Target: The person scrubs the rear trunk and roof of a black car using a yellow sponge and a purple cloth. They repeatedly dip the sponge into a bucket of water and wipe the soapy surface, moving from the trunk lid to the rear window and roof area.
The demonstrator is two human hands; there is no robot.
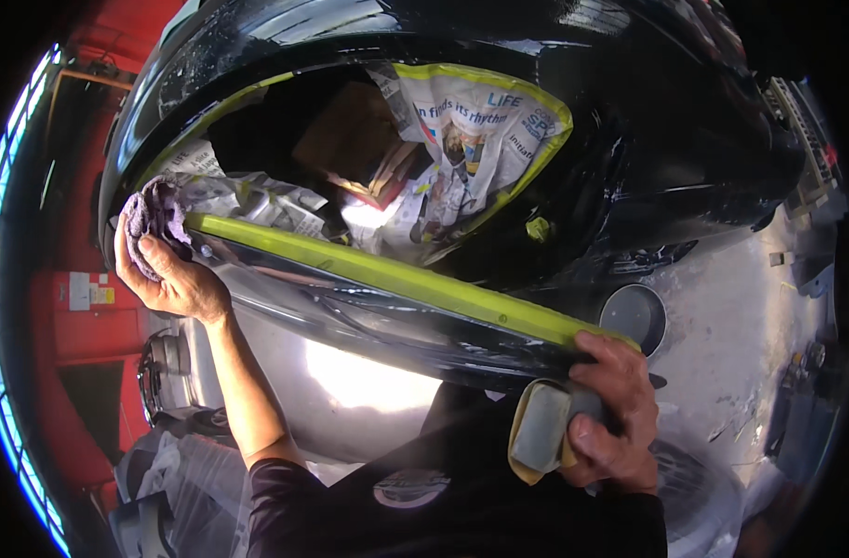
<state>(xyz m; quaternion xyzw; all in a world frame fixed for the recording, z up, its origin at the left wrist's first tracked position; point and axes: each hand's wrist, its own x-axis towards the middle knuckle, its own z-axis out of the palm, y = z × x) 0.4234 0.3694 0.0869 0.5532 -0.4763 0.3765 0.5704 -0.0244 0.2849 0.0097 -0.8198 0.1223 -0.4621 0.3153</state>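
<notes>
A shiny black car body panel (378,325) spans the view in front of me. Along its opening runs a long strip of yellow-green masking tape (396,286), and crumpled newspaper (461,116) lines the gap behind it. My left hand (187,284) is closed around a bunched purple cloth (154,219) at the tape's left end. At the right end, my right hand (621,409) grips a grey sanding block (542,430) wrapped in yellowish sandpaper (520,474). Its fingertips touch the panel edge by the tape. The block's broad face is turned away from the panel.
A brown box (350,139) sits inside the opening. Below the panel on the right, a round grey tub (663,321) stands on the pale concrete floor (713,316). Plastic-covered items (201,484) lie at lower left, near red shelving (80,325).
</notes>
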